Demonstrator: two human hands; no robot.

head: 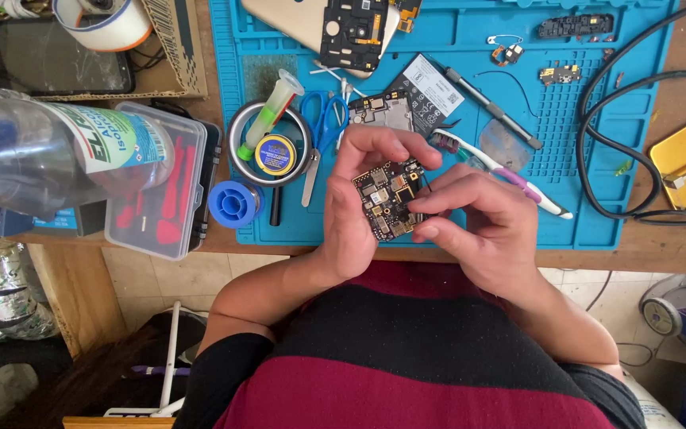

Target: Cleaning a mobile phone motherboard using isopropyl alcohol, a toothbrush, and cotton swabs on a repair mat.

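Your left hand (359, 206) and right hand (478, 218) both grasp the circuit board (388, 200) at frame centre. At left, the clear lidded box (164, 187) contains red tools.

circuit board (388, 200): held between left hand (359, 214) and right hand (478, 226), above the near edge of the work mat (470, 36)
scissors (323, 131): on the mat, left of the hands
toothbrush (510, 171): on the mat, behind the right hand
solder spool (234, 203): at the mat's left edge
plastic case (164, 183): on the surface, left of the mat
bottle (49, 151): lying over the case's left side
cable (621, 143): right of the mat
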